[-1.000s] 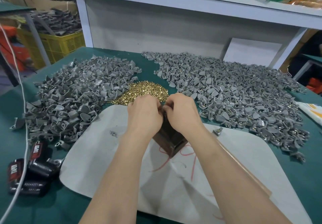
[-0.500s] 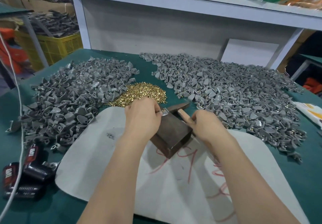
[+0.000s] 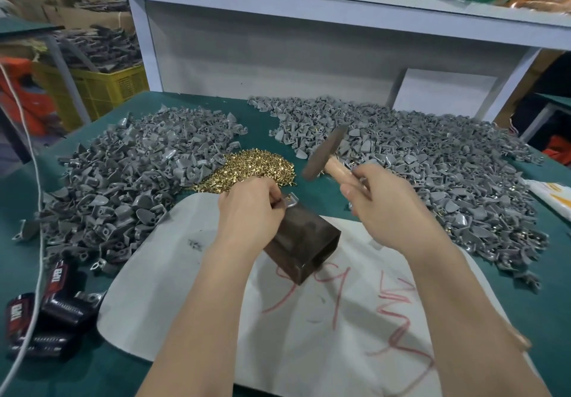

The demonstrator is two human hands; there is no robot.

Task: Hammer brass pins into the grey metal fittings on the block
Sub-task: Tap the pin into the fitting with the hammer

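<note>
The hammer is now lifted up, right of the block, with its handle gripped by the right hand. The grey fitting is held pinched at the block's far edge by the left hand. A strike is judged imminent.

Block: dark brown, smooth, faint sheen, material unclear. Fitting on its top edge: matt grey metal, same as heaped fittings. Pins: shiny brass. Hammer: pale smooth wood handle, dull dark metal head. Table: matt green cloth. Sheet: matt white, paper-like. Packets at left edge: glossy black.
</note>
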